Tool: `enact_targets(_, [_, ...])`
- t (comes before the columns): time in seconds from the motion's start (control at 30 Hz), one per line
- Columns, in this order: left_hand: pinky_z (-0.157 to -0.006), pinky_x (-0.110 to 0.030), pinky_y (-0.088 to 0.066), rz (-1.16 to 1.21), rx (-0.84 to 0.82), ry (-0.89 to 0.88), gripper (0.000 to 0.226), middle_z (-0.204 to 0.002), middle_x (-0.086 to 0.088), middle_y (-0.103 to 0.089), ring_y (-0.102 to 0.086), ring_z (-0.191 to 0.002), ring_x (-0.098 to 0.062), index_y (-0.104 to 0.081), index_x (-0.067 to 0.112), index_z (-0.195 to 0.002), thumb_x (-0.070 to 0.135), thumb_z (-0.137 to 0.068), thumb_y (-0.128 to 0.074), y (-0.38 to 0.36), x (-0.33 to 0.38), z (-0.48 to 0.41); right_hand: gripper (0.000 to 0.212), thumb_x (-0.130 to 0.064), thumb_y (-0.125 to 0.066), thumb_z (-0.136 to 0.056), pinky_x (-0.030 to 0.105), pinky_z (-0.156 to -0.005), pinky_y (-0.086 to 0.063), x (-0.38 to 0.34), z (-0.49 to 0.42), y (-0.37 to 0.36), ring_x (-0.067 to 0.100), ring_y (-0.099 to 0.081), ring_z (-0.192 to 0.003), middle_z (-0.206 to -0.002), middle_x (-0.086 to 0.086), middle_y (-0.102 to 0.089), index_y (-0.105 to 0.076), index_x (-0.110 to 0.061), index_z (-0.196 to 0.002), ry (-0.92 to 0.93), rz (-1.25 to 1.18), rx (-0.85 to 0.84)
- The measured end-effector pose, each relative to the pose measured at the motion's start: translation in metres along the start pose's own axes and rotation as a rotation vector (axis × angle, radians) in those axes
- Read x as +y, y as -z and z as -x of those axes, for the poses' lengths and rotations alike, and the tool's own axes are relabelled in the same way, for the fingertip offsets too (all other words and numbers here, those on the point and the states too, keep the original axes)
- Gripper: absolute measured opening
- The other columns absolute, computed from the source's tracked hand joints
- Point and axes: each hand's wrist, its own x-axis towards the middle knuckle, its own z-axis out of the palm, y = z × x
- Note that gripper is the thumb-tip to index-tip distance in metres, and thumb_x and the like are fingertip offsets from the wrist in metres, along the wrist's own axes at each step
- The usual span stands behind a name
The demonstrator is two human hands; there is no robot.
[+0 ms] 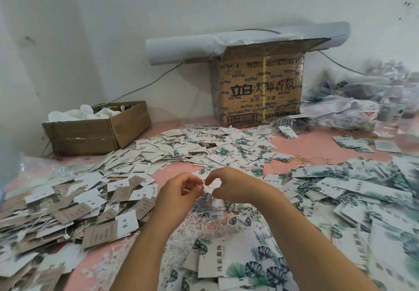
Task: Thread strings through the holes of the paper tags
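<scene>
Above the near middle of the pink table [179, 172], between both hands: one leaf-printed paper tag [207, 194], hanging lengthwise, top end up. Right hand [229, 185] pinched narrow on tag's upper end, touching. Left hand [179, 192] just beside, fingertips pinched on what looks like a white string [201, 187], aimed rightward at tag's top. Hole itself too small to tell. Loose strings [204, 220] heaped directly below the wrists. Tag piles [204, 145] toward the far edge and both side edges.
</scene>
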Motion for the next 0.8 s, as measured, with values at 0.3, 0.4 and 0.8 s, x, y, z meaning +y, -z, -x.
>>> enact_targets(0.3, [-0.09, -0.027, -0.04, -0.131, 0.112, 0.013, 0.03, -0.115, 0.008, -0.056, -0.049, -0.107, -0.013, -0.049, 0.019, -0.122, 0.014, -0.093, -0.055, -0.03, -0.036, 0.003, 0.064, -0.052, -0.061, -0.082, 0.038, -0.094, -0.046, 0.012, -0.002, -0.024, 0.022, -0.053, -0.115, -0.131, 0.002, -0.055, -0.045, -0.022, -0.136, -0.064, 0.286, 0.071])
enact_targets(0.4, [-0.085, -0.023, -0.035, -0.147, 0.121, 0.01, 0.032, -0.114, 0.012, -0.053, -0.046, -0.108, -0.012, -0.049, 0.023, -0.122, 0.015, -0.092, -0.057, -0.034, -0.043, 0.004, 0.06, -0.054, -0.058, -0.082, 0.032, -0.085, -0.045, 0.012, -0.003, -0.024, 0.019, -0.057, -0.103, -0.128, 0.001, -0.058, -0.051, -0.023, -0.133, -0.081, 0.295, 0.095])
enact_targets(0.8, [-0.088, -0.018, -0.048, 0.121, 0.065, -0.096, 0.045, -0.106, 0.015, -0.064, -0.057, -0.1, 0.006, -0.055, 0.039, -0.12, 0.053, -0.088, -0.025, -0.032, -0.036, 0.01, 0.024, -0.036, -0.048, -0.094, 0.026, -0.06, -0.046, 0.0, -0.001, -0.01, 0.017, -0.059, -0.072, -0.081, -0.005, -0.07, -0.069, -0.035, -0.107, 0.238, 0.443, 0.291])
